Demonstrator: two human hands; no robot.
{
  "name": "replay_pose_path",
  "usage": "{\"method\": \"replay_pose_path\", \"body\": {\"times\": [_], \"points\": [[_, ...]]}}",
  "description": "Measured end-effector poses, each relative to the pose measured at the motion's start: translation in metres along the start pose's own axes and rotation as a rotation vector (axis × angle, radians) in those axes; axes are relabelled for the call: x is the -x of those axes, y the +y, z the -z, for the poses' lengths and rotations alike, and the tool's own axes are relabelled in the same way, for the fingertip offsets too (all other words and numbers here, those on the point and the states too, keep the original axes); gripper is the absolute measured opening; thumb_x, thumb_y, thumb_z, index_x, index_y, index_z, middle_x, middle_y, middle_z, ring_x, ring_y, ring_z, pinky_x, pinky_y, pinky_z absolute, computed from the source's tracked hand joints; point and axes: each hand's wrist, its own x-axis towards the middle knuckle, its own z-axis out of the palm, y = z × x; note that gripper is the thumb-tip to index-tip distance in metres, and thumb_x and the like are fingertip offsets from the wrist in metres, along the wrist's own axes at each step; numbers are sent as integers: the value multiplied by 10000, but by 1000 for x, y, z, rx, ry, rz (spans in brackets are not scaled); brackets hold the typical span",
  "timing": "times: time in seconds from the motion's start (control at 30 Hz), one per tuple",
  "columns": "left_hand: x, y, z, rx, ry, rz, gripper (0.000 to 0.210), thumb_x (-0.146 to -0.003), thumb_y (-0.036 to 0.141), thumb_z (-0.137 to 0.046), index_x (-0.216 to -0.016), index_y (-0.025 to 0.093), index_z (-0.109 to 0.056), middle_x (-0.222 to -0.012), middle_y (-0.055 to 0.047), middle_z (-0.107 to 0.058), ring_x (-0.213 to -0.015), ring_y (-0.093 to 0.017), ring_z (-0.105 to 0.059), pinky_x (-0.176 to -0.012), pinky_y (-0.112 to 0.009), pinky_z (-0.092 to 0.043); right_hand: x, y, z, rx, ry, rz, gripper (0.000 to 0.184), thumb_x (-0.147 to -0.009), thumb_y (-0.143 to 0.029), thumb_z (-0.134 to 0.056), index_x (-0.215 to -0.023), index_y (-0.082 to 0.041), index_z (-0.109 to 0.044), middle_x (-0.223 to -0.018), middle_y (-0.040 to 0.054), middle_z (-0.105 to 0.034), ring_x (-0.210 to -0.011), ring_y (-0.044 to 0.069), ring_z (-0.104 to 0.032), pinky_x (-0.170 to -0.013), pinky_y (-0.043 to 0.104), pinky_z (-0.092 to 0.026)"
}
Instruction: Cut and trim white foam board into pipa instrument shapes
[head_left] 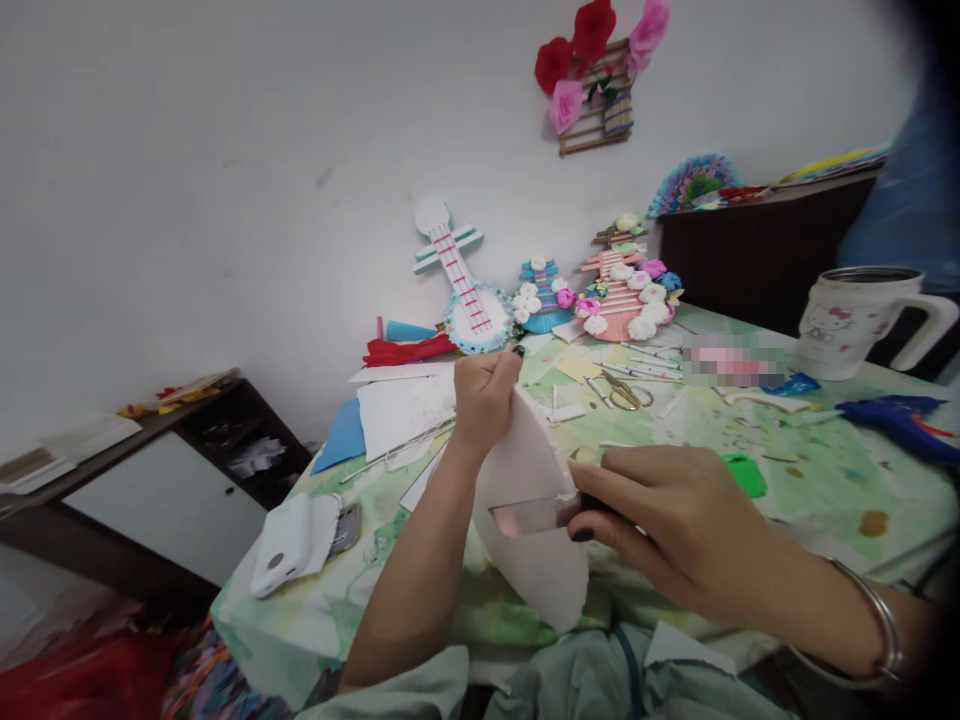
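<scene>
1. Closed around a dark handle, the right hand [667,520] held a knife [529,516] in the head view, thumb and forefinger near the base of its blade.
2. That forearm extended from the right; the blade pointed left across the face of a white piece [536,585].
3. Fingers curled into a fist, the left hand [486,395] gripped the white piece's upper end, its forearm slanting up from below.
4. The white piece stood tilted between both hands, before the table [825,520].
</scene>
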Motion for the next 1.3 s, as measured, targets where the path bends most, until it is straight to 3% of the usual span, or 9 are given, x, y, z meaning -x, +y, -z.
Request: {"method": "replay_pose_path", "body": {"times": [0.23,0.4,0.57,1.03,1.3], "points": [[1,1,3,50,-28,24,420,-786,282,-494,-426,186,-300,-447,46,-215,-457,-84,-209,-476,-285,-148,11,11,-4,-32,25,11,262,-944,-290,-434,-1149,-176,-552,-714,33,-583,-626,145,-524,-566,269,-319],[3,0,3,17,-14,2,422,-798,286,-492,-438,185,-298,-460,46,-214,-460,-84,-218,-484,-289,-150,11,12,-5,-45,44,9,266,-944,-292,-435,-1121,-154,-579,-701,41,-587,-609,148,-526,-555,273,-341],[5,-2,1,-68,37,-77,432,-817,305,-495,-460,186,-284,-483,46,-207,-477,-86,-219,-496,-295,-155,7,9,-5,-12,94,20,276,-939,-311,-436,-1100,-150,-593,-699,42,-585,-594,157,-510,-536,293,-318],[1,-2,7,23,21,-35,450,-809,298,-501,-447,190,-255,-468,51,-196,-455,-77,-198,-478,-289,-137,16,20,-3,30,34,-19,260,-953,-311,-408,-1105,-176,-570,-754,53,-631,-613,151,-541,-546,278,-313],[6,-2,-1,-99,34,-80,455,-832,325,-486,-461,191,-261,-477,47,-204,-469,-85,-213,-487,-295,-157,14,14,-5,17,38,-19,250,-955,-299,-402,-1093,-168,-564,-702,29,-583,-588,149,-494,-542,281,-272]]}}
